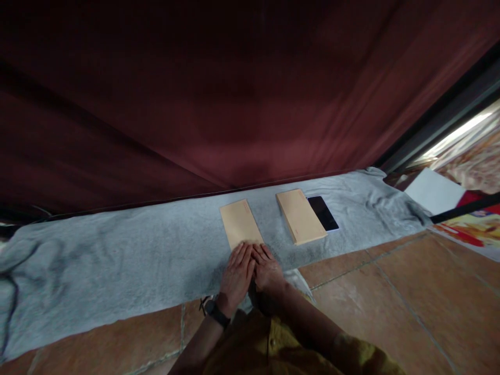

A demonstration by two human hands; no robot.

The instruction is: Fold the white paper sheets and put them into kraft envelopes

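A tan paper envelope point(239, 221) lies on a grey cloth, its near end beneath my hands. My left hand point(236, 271) rests on that end with fingers stretched forward, a dark watch on the wrist. Beside it, touching, my right hand point(267, 269) presses down with its fingers laid over the same end. Neither hand grips anything that I can see. To the right sits a stack of similar tan envelopes point(300, 216), and a dark-screened phone point(323, 212) lies against its right side, partly covered by the stack.
The long grey cloth point(128, 255) runs along a dark red hanging fabric point(234, 114). Brown floor tiles point(371, 297) border its near side. At the far right are a white sheet point(434, 191), a dark metal bar point(466, 208) and a colourful printed sheet point(474, 232).
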